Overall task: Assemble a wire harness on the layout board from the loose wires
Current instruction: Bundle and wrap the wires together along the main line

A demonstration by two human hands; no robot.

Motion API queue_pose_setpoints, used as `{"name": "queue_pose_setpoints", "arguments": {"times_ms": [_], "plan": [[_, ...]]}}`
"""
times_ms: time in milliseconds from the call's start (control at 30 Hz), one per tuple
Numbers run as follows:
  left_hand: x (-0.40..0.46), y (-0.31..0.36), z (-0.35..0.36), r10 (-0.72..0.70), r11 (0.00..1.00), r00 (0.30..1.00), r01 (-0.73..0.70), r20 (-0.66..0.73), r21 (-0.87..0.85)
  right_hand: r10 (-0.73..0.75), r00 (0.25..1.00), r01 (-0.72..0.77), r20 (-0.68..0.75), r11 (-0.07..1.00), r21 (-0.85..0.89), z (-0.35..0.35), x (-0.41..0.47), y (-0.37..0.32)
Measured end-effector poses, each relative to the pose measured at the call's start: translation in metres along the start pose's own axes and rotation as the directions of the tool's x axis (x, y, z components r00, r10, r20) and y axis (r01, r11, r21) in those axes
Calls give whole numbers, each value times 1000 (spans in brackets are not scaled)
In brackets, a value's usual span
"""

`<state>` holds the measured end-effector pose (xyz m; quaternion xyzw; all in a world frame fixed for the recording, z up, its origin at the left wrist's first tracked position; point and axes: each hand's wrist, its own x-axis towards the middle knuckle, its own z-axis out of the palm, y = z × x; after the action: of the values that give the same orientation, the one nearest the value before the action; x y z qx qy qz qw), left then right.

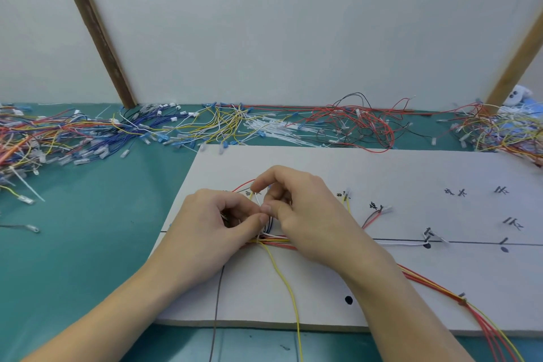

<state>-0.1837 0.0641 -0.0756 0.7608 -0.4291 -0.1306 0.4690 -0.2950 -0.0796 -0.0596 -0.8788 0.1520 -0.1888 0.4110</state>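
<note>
1. Layout board (382, 173): pale grey slab lying flat on teal table (88, 244), centre-right, near edge just short of the table's near edge. Black guide lines, dots and handwritten marks on it.
2. Left hand (214, 220): over board's left part, fingers curled, thumb tip pressed vs. index, pinching a thin white wire (258, 199) at the top of the wire bundle (276, 239).
3. Right hand (305, 211): just right of the left hand, thumb tips nearly touching. Index arched over, thumb + index closed in a pinch at the same spot; exactly which strand it holds can't be told, fingers hide it.
4. Wire bundle: red, orange, yellow, white, dark strands lying along the horizontal guide line, under both hands; partly hidden.
5. Yellow wire (289, 288): leaves the bundle, runs toward the near edge, off the board and out of frame.
6. Red/yellow strands (458, 300): run from under right wrist to the near-right, past a small peg, off the board.
7. White wire (399, 242) lies along the guide line to a peg at right.
8. Loose wires (73, 135): multi-colour heap w/ clear terminals, far left of table. More red wires (361, 123) far centre-right, another heap far right.
9. White cable ties (273, 129): scattered pile far centre, behind the board.
10. White wall panels w/ wood battens (97, 32) behind the table.
</note>
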Motion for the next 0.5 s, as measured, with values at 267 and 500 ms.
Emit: {"name": "queue_pose_setpoints", "arguments": {"times_ms": [267,500], "plan": [[2,2,-4,-28,1000,999,28,47,-6,1,994,4,-112,999,41,10,2,1],[5,2,-5,-47,999,995,49,87,-14,7,989,7,-145,995,95,7,3,1]]}}
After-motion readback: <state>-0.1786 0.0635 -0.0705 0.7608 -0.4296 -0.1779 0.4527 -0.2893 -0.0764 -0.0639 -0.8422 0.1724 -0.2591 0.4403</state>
